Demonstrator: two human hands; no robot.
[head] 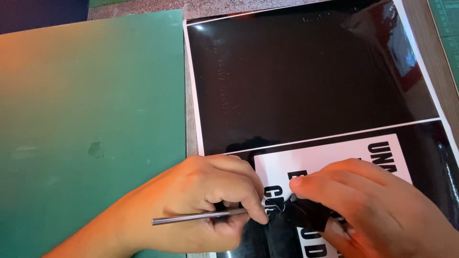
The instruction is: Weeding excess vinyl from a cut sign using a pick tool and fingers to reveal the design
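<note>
A glossy black vinyl sheet (306,76) on white backing lies on the table. Near its bottom is a white patch (330,160) with black cut letters. My left hand (210,200) grips a thin grey metal tool (191,218), its tip pointing right at the letters. My right hand (373,205) pinches a lifted, crumpled piece of black vinyl (308,212) just beside the tool's tip. Both hands cover part of the lettering.
A large green cutting mat (91,114) lies to the left of the sheet. A strip of brown wooden table (432,43) shows at the right, with the corner of another green mat (449,24) at the top right.
</note>
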